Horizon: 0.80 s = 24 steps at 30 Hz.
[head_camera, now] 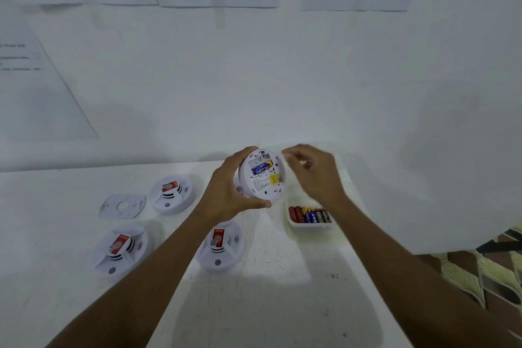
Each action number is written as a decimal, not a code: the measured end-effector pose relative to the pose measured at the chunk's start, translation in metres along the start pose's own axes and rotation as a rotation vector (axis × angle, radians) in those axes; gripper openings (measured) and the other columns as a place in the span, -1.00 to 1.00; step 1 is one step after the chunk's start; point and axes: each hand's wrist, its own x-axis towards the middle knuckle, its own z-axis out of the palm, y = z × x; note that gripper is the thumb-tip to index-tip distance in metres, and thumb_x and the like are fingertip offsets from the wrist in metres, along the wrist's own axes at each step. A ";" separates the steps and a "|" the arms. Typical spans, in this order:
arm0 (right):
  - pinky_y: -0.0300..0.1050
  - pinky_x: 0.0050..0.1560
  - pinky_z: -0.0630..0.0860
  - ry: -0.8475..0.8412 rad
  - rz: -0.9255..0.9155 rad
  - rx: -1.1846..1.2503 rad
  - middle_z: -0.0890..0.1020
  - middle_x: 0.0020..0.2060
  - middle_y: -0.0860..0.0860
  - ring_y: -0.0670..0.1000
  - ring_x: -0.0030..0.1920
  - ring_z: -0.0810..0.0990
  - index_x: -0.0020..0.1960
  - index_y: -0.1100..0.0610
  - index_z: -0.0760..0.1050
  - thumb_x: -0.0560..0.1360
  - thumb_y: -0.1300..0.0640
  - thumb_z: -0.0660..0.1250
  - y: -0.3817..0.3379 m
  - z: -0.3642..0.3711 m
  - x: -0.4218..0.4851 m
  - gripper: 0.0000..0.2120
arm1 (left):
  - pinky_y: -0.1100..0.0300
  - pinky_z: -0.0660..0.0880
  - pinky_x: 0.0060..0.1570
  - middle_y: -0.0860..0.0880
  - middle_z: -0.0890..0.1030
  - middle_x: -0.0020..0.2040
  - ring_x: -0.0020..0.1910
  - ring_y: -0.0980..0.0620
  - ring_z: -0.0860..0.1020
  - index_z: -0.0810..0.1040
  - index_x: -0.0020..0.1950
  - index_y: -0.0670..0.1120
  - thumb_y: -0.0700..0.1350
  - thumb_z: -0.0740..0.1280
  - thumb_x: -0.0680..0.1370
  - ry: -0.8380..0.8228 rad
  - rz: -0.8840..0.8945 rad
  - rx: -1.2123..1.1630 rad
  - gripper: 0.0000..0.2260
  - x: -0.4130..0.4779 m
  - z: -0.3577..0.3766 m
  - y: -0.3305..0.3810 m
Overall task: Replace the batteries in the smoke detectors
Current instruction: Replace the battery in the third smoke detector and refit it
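Observation:
My left hand [226, 192] grips a round white smoke detector [264, 182], lifted off the table with its back turned to me. Its open compartment holds a blue and yellow battery [261, 169], and a yellow sticker sits below that. My right hand [313, 175] hovers just right of the detector's upper edge with curled fingers; motion blur hides whether it holds anything. Below that hand, a white tray [308, 228] holds several red, blue and black batteries [309, 215].
Three more white detectors with red labels lie face up on the white table: one at the back left [172, 195], one at the front left [121, 248], one in the middle [219, 246]. A loose mounting plate [122, 206] lies at the left. The wall stands close behind.

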 end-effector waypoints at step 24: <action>-0.17 -0.19 0.57 -0.429 0.422 -0.459 0.66 -0.33 0.06 0.05 -0.34 0.68 -0.26 0.12 0.53 0.30 0.17 0.60 0.065 0.010 0.086 -0.77 | 0.17 0.38 0.34 0.18 0.44 0.35 0.31 0.20 0.39 0.28 0.40 0.17 0.24 0.57 0.15 -0.003 -0.014 0.015 -0.11 0.016 -0.003 -0.027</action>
